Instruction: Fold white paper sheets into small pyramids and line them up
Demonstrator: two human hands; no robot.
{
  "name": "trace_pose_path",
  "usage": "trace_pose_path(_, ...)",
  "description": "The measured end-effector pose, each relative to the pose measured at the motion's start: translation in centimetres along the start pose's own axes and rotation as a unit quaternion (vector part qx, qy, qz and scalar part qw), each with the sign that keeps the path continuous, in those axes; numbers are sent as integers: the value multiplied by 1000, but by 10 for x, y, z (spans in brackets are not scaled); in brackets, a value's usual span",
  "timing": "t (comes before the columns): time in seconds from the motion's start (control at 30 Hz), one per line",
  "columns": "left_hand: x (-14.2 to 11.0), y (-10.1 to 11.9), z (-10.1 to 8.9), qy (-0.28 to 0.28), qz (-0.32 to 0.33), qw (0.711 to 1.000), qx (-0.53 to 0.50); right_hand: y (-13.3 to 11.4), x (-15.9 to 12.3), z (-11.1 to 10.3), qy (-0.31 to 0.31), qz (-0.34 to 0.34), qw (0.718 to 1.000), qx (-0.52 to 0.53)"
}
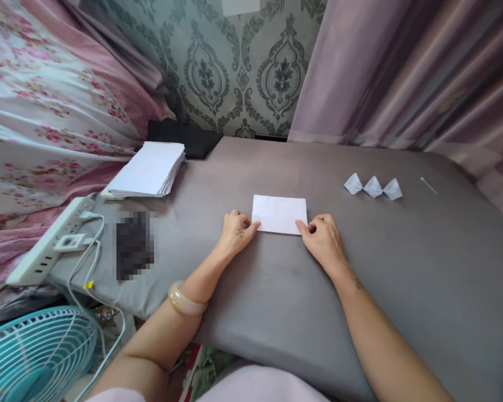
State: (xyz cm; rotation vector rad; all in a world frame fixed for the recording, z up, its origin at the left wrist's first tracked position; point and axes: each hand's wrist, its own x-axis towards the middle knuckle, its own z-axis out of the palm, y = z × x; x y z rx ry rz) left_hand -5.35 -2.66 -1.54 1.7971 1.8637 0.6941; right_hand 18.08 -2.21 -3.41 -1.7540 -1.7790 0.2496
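A white sheet of paper [279, 213], apparently folded into a rectangle, lies in front of me on the grey-covered table [276, 301]. My left hand [238, 230] grips its lower left corner, thumb on top and the other fingers curled beneath or beside it. At the lower right corner my right hand [321, 237] pinches the paper in the same way, thumb on top. A pale bangle [186, 300] circles my left forearm. To the right of the paper stand several small folded white paper shapes [373, 187] in a row.
A stack of white paper [148, 167] sits at the back left, by a black flat item [188, 138]. A power strip [52, 240] with cables lies along the left edge, near a blurred dark object [134, 244]. A turquoise fan [37, 357] stands lower left. A thin stick [429, 185] lies far right.
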Motion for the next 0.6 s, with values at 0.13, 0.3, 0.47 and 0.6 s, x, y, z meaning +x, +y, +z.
trace_pose_path(0.13, -1, 1, 3, 10, 5, 1000, 19, 0, 0, 0, -5, -2, 1000, -5)
trace_pose_path(0.3, -2, -1, 6, 14, 12, 999, 40, -1, -1, 0, 0, 0, 1000, -5)
trace_pose_path(0.47, -5, -2, 6, 17, 27, 996, 78, 1, -1, 1, -2, 3, 1000, 5)
trace_pose_path(0.6, -9, -1, 2, 21, 32, 991, 125, 2, 1, 0, -11, 15, 1000, 14)
